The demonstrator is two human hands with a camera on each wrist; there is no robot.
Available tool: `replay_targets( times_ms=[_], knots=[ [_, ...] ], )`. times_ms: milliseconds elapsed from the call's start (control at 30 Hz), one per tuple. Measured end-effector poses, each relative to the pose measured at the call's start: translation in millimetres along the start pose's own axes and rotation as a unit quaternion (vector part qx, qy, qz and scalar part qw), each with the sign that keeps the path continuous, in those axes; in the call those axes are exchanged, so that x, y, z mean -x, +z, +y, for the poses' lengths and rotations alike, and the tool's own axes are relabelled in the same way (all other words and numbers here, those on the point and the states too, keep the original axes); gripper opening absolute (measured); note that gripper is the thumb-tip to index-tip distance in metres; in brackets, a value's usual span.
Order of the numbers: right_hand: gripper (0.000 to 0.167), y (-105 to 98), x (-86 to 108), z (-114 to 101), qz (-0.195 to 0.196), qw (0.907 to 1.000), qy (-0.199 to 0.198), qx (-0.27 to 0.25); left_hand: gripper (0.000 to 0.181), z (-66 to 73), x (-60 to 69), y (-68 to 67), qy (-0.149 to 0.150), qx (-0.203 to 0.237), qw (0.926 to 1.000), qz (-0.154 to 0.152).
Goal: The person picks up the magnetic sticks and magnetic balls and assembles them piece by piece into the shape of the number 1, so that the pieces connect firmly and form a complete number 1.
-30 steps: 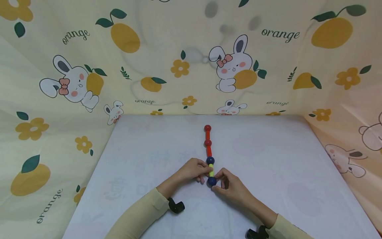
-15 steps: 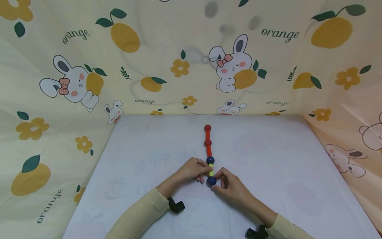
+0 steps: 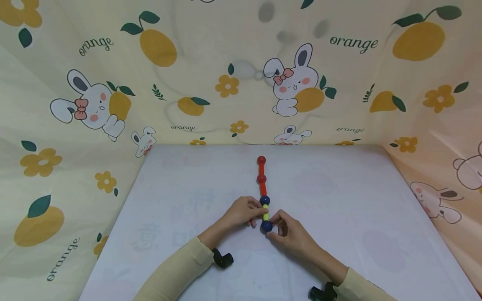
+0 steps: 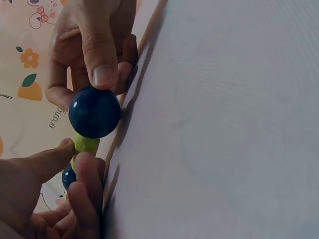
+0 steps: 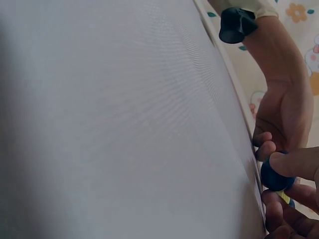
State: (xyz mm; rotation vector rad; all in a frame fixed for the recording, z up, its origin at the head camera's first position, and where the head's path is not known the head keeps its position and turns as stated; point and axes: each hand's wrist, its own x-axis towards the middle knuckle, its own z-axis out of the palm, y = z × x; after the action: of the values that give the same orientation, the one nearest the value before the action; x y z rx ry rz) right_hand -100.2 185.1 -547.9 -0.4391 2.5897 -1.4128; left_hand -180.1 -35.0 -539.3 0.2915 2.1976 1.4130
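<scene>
A straight chain of balls and rods lies on the white table. From the far end it runs red ball, red rod, second red ball, another red rod, blue ball, yellow-green rod, near blue ball. My left hand pinches the yellow-green rod between thumb and fingers, covering part of it. On the near blue ball, my right hand has thumb and fingertips gripping; the left wrist view shows its thumb on the ball.
The white tabletop spreads around the chain. A patterned cloth with rabbits and oranges rises behind and at both sides. Black wrist mounts sit at both cuffs.
The whole chain has shifted very slightly away from me, toward the far edge, and the left hand with it. Both hands keep their hold.
</scene>
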Motion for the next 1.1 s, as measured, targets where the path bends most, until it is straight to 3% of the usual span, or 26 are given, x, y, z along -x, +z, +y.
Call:
replay_targets(
  times_ms=[300,600,1100],
  knots=[
    [0.036,1,-1.9,0,0.002,0.9999,-0.005,0.009,0.03,-2.6,-5.3,0.8,0.014,0.001,0.9989,0.044],
    [0.036,-1,-4.3,-3,0.0,0.9991,-0.028,0.033,0.029,-4.9,-11.2,-0.8,0.016,0.012,0.9984,0.053],
    [0.039,-3,-10.4,-4,0.002,0.9982,0.008,0.059,0.031,-6.5,-17.9,-5.3,0.014,0.007,0.9978,0.064]
  ],
)
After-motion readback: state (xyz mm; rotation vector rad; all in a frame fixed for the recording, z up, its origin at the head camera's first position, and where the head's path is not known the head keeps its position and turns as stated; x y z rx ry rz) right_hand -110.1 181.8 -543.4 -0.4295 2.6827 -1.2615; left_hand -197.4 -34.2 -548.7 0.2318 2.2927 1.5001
